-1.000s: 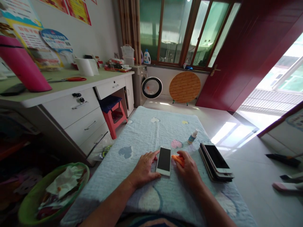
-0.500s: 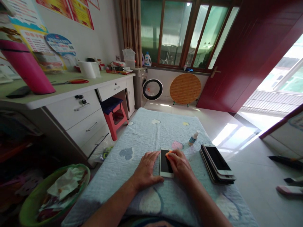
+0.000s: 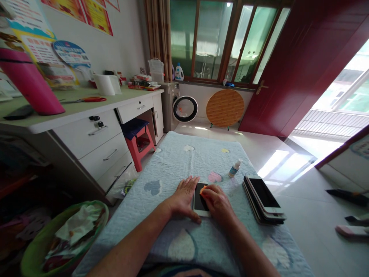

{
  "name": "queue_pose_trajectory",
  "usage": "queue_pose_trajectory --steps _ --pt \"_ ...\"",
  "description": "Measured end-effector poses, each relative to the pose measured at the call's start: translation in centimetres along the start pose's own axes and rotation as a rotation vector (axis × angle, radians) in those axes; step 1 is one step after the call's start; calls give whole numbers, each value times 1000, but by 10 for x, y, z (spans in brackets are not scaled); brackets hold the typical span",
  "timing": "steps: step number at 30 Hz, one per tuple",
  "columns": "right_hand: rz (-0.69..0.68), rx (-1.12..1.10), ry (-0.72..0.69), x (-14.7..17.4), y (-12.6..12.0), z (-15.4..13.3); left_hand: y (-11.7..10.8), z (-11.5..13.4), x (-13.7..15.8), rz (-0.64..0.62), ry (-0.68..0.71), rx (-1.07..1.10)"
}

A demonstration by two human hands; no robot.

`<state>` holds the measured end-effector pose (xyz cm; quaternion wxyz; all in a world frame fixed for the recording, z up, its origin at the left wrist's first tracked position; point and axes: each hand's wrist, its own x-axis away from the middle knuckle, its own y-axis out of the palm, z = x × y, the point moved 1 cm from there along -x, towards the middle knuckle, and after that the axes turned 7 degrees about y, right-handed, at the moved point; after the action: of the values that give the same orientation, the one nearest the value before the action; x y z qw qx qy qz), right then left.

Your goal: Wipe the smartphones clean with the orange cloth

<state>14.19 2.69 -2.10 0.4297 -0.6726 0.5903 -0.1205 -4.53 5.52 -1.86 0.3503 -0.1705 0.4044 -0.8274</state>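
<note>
Pale-blue quilted cloth [image 3: 170,165] spreads beneath a stack of phones [image 3: 263,198]. The left hand [image 3: 183,197], grip spread apart, and right hand [image 3: 218,201], grip pinched together, meet at a white phone [image 3: 198,204] lying face up. Beyond stands a spray bottle [image 3: 234,169]. Clamped in the right hand, an orange wad [image 3: 203,189] meets the phone's screen.

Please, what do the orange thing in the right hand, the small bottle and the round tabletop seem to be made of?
Orange thing: probably matte cloth, crumpled in the right hand.
Small bottle: likely smooth plastic, given the opaque white top.
Round tabletop: wood or laminate, apparently smooth; woody grain shows.
</note>
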Motion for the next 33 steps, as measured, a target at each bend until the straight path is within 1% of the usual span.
queue_pose_trajectory --steps 5,9,13,16,19,22,28,33 --pt "-85 -66 -57 6 -2 -10 1 0 0 -3 -14 -22" --pt "-125 -27 -81 8 -2 -19 0 0 1 2 -15 -39" --pt "-76 14 -63 0 -3 -9 1 -1 2 21 6 -31" --pt "-5 39 9 -9 -3 6 3 -3 2 46 37 -15" --pt "19 68 69 -15 -3 15 4 -6 2 60 48 -3" --pt "2 106 97 -20 -3 14 6 -8 2 67 54 22" --pt "-42 227 122 -39 1 3 7 -12 4 87 76 66" --pt "-41 186 93 -43 9 2 6 -12 8 96 55 56"
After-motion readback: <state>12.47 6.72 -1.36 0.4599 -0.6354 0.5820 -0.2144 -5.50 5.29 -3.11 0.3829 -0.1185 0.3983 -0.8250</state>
